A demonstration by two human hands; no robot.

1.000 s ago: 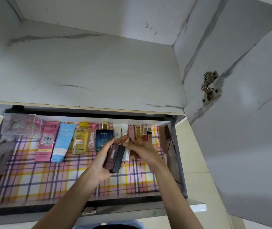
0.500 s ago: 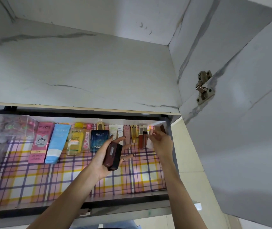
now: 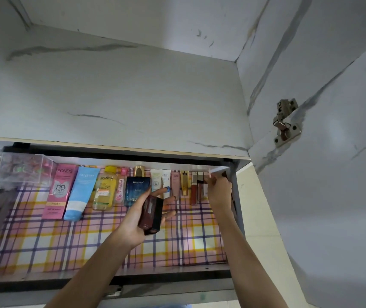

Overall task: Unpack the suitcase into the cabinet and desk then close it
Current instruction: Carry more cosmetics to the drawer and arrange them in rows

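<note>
An open drawer [image 3: 233, 196] lined with pink and yellow plaid paper holds a row of cosmetics along its back wall: a pink Pond's box [image 3: 58, 190], a blue tube [image 3: 81, 192], a yellow Garnier bottle [image 3: 105, 187], a blue perfume box [image 3: 136, 190] and several small tubes [image 3: 175, 183]. My left hand [image 3: 137, 221] holds dark maroon boxes [image 3: 151, 214] above the lining. My right hand [image 3: 218, 190] reaches to the row's right end, fingers pinched on a small pale item [image 3: 207, 176] at the back right corner.
A clear plastic box [image 3: 25, 167] with colourful bits stands at the drawer's back left. Above the drawer is a marbled grey cabinet shelf [image 3: 115, 96]. The cabinet door [image 3: 333, 174] stands open on the right, with a metal hinge [image 3: 285, 122].
My right hand has moved from beside the left hand to the back right corner with a small pale item. The left hand has stayed with the maroon boxes.
</note>
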